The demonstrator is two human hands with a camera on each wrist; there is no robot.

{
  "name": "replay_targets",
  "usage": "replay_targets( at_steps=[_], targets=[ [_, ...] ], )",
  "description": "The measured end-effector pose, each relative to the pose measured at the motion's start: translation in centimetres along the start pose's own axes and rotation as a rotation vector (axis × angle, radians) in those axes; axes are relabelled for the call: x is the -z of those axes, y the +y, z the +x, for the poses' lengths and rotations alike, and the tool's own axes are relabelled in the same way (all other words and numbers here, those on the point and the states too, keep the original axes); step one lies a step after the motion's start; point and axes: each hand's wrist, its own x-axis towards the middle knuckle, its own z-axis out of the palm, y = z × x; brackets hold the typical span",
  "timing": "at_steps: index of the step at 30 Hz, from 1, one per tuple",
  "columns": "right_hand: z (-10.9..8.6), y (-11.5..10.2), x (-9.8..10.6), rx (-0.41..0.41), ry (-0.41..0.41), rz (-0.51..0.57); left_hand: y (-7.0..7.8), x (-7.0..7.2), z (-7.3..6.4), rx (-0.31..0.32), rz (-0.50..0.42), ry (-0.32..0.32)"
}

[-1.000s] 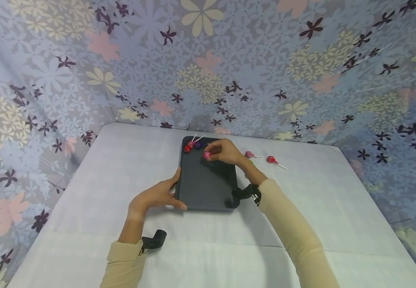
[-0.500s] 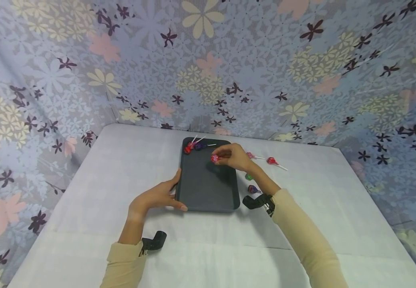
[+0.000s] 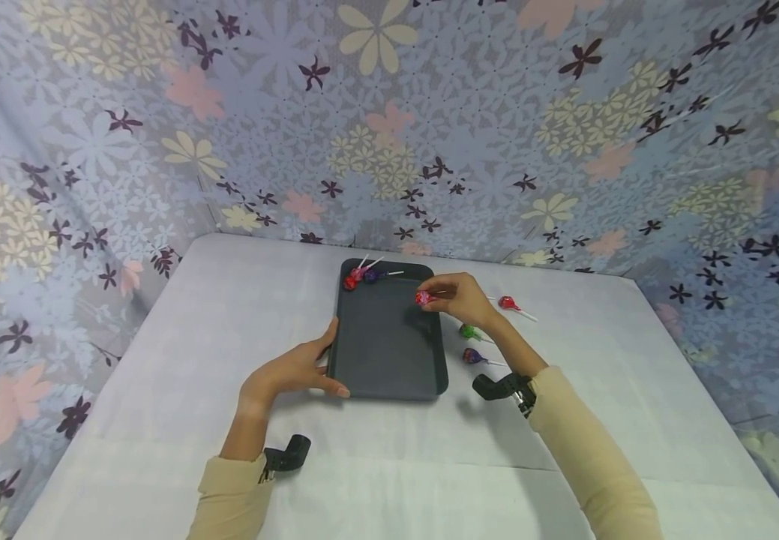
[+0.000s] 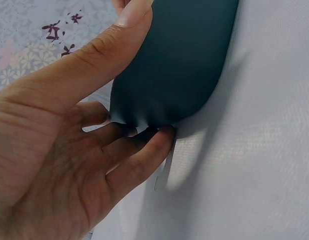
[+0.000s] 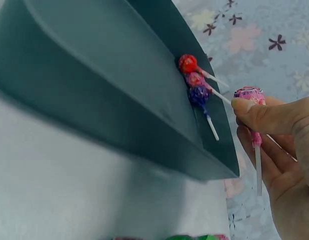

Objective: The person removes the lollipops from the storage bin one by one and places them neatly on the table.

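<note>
My left hand grips the near left corner of a dark grey tray. In the left wrist view its thumb lies along one side, and the fingertips are at the tray's edge. My right hand pinches a pink-wrapped lollipop by its head, above the tray's right rim. The stick points down in the right wrist view. At the tray's far left end lie a red lollipop, a pink lollipop and a purple lollipop, close together.
Right of the tray, on the white-covered table, lie a red lollipop, a green lollipop and a purple lollipop. The right hand mostly hides another there. A floral cloth rises behind the table.
My right hand has moved right with the pink lollipop, from over the tray's far middle to its right rim. The green and purple lollipops have come into view. The left hand stays put.
</note>
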Motion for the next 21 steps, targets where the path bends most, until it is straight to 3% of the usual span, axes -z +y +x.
replay_targets(
  at_steps=[13,21],
  targets=[
    [-1.1,1.7,1.2,-0.055,0.062,0.007,-0.2,-0.1,0.0,-0.009,-0.014,-0.002],
    [-2.0,2.2,1.9,-0.018,0.100,-0.001,-0.1,-0.1,0.0,-0.008,-0.028,-0.004]
  ],
)
